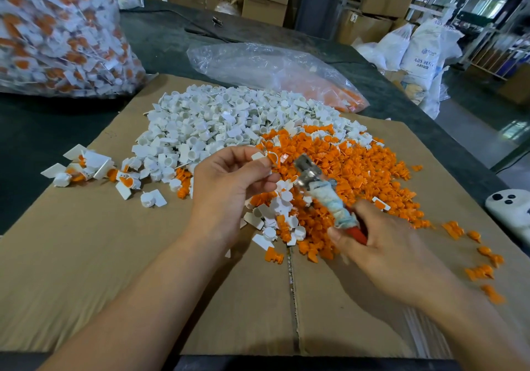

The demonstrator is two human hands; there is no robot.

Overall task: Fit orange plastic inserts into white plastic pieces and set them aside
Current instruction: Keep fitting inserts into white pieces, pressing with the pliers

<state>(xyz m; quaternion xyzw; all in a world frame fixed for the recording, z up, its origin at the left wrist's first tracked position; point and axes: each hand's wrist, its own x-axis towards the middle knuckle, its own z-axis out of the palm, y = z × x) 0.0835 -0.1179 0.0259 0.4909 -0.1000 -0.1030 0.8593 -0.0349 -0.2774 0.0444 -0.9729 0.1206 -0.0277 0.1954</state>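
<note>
Left hand pinched a white piece with orange insert.
Right hand gripped a cloth-wrapped tool, its head beside the left hand.

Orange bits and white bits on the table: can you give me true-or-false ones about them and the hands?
1. The left hand pinches a small white-and-orange piece. True.
2. The right hand is empty. False: it holds a tool with a cloth-wrapped handle.
3. The white pile lies left of the orange pile. True.
4. The piles sit in a metal tray. False: they lie on flat cardboard.
</note>
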